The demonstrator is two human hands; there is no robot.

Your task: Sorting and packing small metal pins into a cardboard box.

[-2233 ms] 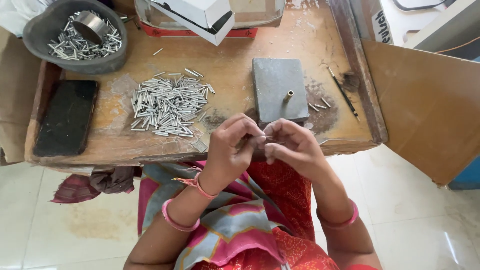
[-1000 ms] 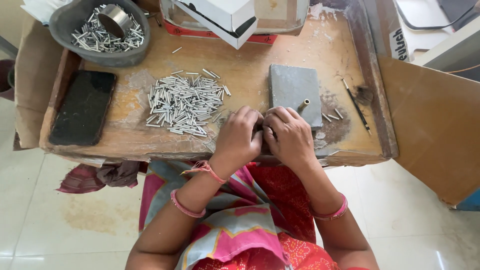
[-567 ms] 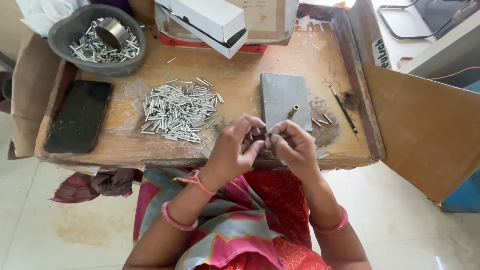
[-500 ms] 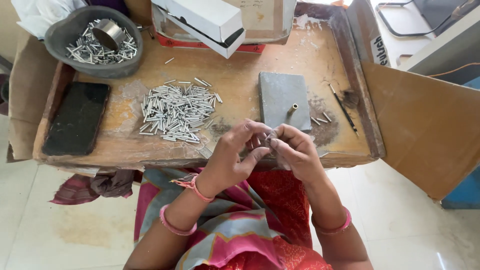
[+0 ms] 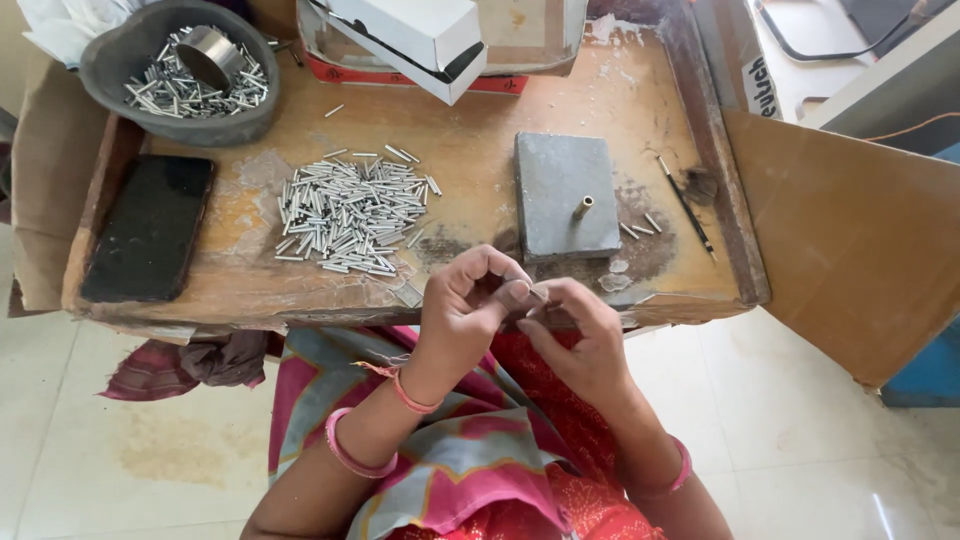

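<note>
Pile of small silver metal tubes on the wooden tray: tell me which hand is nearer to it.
Left. The left hand is just below-right of the pile of small silver metal tubes; the right hand lies farther right.

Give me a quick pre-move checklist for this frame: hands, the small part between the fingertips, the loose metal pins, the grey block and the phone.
1. Both hands meet at the table's front edge: left hand and right hand, fingertips touching: ok.
2. A small part is pinched between the fingertips: cannot tell, it is too small and mostly hidden.
3. The pile of metal pins lies on the wooden table, close to the left hand: ok.
4. The grey block lies flat, its short brass peg standing upright: ok.
5. The black phone lies flat, apart from the pins: ok.
6. The grey bowl holds more pins: ok.
</note>
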